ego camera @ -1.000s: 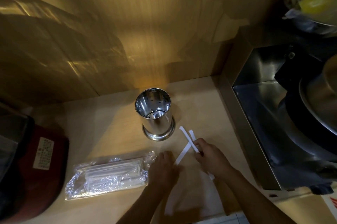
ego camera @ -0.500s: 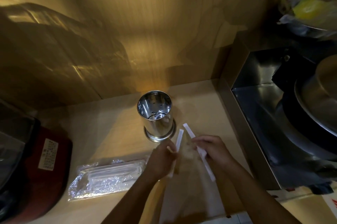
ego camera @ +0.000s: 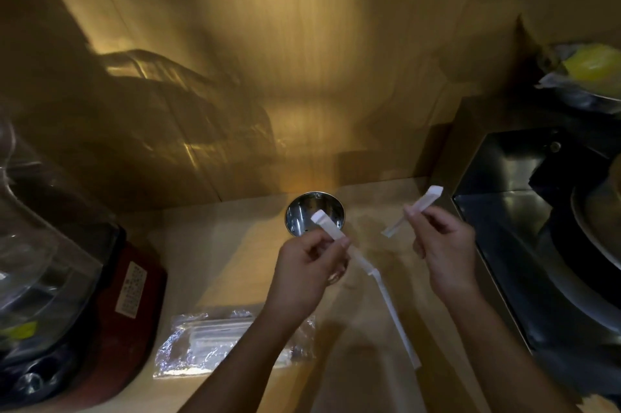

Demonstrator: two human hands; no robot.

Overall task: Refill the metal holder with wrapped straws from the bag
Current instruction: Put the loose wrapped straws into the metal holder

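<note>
While my left hand (ego camera: 307, 269) pinches its straw (ego camera: 331, 231) just before the holder (ego camera: 314, 213), my right hand (ego camera: 440, 244), farther right, grips another straw (ego camera: 416, 209).

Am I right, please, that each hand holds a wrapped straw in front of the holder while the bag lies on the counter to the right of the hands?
Not quite: the head view shows the bag on the counter to the left of the hands, below the left forearm. The rest stands: the left hand and the right hand each hold a wrapped straw in front of the holder.
</note>
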